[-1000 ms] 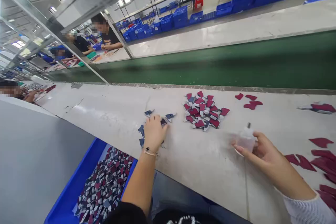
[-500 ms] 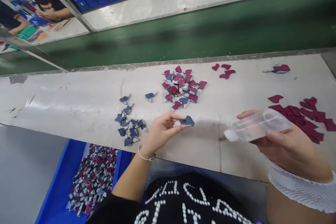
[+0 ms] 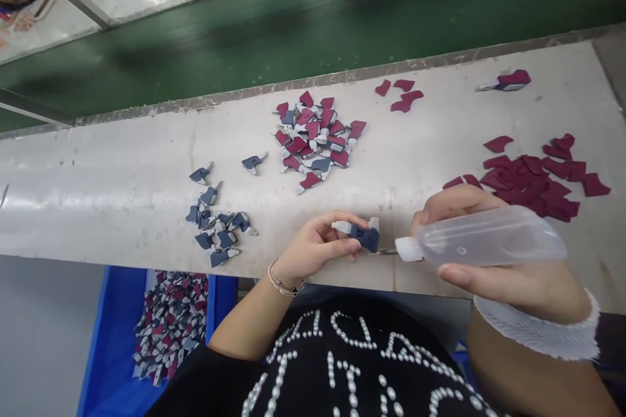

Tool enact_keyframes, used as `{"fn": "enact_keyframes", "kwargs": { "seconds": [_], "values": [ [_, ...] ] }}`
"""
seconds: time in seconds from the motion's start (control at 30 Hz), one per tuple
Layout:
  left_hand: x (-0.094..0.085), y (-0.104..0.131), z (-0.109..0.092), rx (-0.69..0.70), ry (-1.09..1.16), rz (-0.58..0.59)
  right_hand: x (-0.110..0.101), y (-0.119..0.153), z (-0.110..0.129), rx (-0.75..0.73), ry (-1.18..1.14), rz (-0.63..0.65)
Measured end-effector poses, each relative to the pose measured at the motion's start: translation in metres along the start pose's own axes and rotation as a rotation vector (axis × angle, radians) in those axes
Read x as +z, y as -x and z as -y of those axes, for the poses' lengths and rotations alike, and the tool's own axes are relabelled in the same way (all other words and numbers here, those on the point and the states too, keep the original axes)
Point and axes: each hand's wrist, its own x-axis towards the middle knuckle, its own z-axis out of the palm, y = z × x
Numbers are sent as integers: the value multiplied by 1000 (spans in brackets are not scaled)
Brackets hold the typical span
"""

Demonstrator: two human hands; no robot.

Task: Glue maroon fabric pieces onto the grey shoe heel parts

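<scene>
Between the thumb and fingers of my left hand (image 3: 323, 239) is a small blue-and-white plastic part (image 3: 364, 236), held just above the table. My right hand (image 3: 518, 280) grips a translucent squeeze bottle (image 3: 493, 234) lying sideways, its white cap and thin needle tip pointing left. The needle tip is at the lower edge of the plastic part; whether it touches, I cannot tell. Beyond the right hand lies a heap of dark red flat pieces (image 3: 528, 182). Left of my left hand are several loose blue-and-grey parts (image 3: 225, 238).
A pile of parts with red faces (image 3: 315, 137) sits mid-table, with a few red pieces (image 3: 403, 101) behind it. One red-faced part (image 3: 511, 80) lies far right. A blue bin (image 3: 105, 339) full of parts stands below the table edge. A green belt (image 3: 293, 26) runs behind.
The bottle has moved left and levelled out, bringing its needle tip to the plastic part. My left hand has turned the part, showing more of it. The camera view has tilted downward.
</scene>
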Motion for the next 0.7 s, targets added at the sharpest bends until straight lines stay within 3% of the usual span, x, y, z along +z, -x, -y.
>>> {"fn": "enact_keyframes", "kwargs": {
  "seconds": [0.17, 0.37, 0.7],
  "values": [
    [3, 1, 11, -79, 142, 50, 9, 6, 9, -59, 88, -6],
    [6, 3, 12, -110, 130, 60, 18, 15, 17, -21, 249, -204],
    [6, 7, 10, -91, 49, 77, 25, 10, 21, -76, 292, -151]
  ]
}}
